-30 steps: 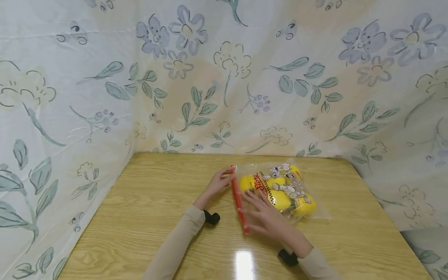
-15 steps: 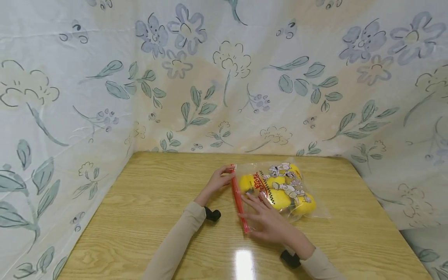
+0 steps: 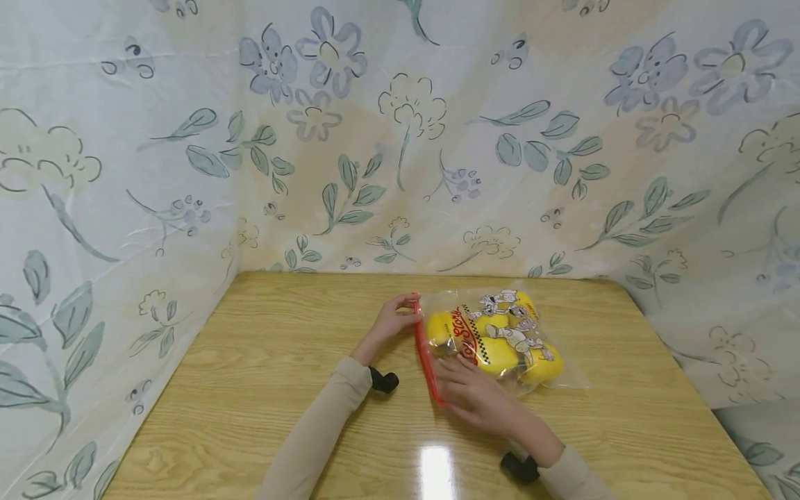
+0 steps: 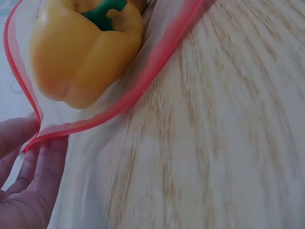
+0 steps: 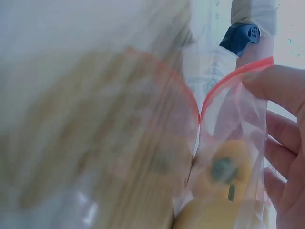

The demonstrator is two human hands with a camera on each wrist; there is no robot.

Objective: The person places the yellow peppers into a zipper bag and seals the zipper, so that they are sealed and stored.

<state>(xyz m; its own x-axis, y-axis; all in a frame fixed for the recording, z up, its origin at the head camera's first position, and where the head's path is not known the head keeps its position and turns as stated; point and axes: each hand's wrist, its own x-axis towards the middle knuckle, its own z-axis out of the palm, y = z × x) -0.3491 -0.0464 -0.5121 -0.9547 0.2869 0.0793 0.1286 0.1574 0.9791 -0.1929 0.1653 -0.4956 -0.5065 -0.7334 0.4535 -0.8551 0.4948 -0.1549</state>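
Note:
A clear plastic zip bag (image 3: 450, 300) with a red zip edge and printed cartoon figures lies on the wooden table. Inside are several yellow bell peppers (image 3: 500, 355); a green stem end shows on one pepper (image 4: 83, 57) in the left wrist view. My left hand (image 3: 395, 318) pinches the far corner of the red edge, thumb on one side and fingers on the other. From that corner two red rims spread apart. Near the other corner, my right hand (image 3: 481, 396) holds the bag, its thumb on the red edge and its fingers behind the plastic (image 5: 286, 133).
The wood-grain table (image 3: 269, 347) extends on both sides of the bag. Floral cloth (image 3: 350, 208) hangs behind it and along both sides. Black wrist cameras (image 3: 384, 380) sit at both cuffs.
The right hand's fingers have drawn closer together, and the near end of the red edge has shifted slightly away from me. The left hand has stayed at the far corner.

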